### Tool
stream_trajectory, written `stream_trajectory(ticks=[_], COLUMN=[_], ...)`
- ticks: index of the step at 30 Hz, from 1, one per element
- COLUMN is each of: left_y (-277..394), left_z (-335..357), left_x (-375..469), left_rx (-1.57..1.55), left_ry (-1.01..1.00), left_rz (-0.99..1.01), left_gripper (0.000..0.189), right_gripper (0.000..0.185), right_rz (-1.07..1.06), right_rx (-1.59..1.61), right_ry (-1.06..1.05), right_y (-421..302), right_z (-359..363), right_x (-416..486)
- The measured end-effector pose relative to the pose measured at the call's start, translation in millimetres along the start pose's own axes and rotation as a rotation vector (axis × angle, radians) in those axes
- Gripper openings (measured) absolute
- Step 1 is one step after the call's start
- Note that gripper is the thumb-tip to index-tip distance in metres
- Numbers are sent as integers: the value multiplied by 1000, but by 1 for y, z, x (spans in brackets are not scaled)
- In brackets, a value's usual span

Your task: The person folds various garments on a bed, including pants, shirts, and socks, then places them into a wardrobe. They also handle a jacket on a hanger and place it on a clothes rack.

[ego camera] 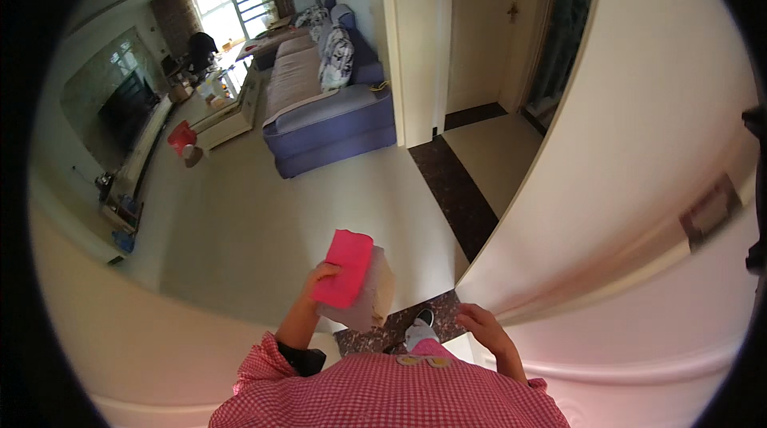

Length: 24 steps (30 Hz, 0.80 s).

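Observation:
In the head view my left hand (323,275) grips a bright pink folded sheet, perhaps a cloth (350,263), with the thumb lying on top. Under it, in the same grasp, is a thicker pale grey and cream bundle (374,296). Whether that bundle is cloth or a box I cannot tell. My right hand (482,326) hangs low beside the wall on the right, its fingers apart and nothing in them. Below, between my hands, a foot in a dark shoe (425,316) stands on a dark marble threshold (389,332).
A blue sofa (329,125) stands ahead, with a long coffee table (233,122) to its left. A red bin (181,137) sits on the floor by the table. At right, a dark floor strip (455,194) leads to a closed door (482,33). Walls flank me closely.

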<state>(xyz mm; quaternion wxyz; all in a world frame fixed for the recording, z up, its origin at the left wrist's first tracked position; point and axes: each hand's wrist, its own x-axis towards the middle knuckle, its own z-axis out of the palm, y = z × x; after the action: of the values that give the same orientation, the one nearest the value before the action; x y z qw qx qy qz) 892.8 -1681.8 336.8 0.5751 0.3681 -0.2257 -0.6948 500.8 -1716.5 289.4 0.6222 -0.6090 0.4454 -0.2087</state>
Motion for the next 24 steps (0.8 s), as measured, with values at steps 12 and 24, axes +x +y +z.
stream_trajectory(ticks=[12,24], left_y=[151,232], left_z=[-141,21], left_x=[302,730], left_rx=[72,247], left_ry=[163,-443], left_rz=[86,-499], left_gripper=[48,52], right_gripper=[43,40], right_rz=[-19,-58], right_rx=[105,363], right_ry=[139,831], right_y=[-71,-112], right_z=[-55,-199], right_x=[314,456])
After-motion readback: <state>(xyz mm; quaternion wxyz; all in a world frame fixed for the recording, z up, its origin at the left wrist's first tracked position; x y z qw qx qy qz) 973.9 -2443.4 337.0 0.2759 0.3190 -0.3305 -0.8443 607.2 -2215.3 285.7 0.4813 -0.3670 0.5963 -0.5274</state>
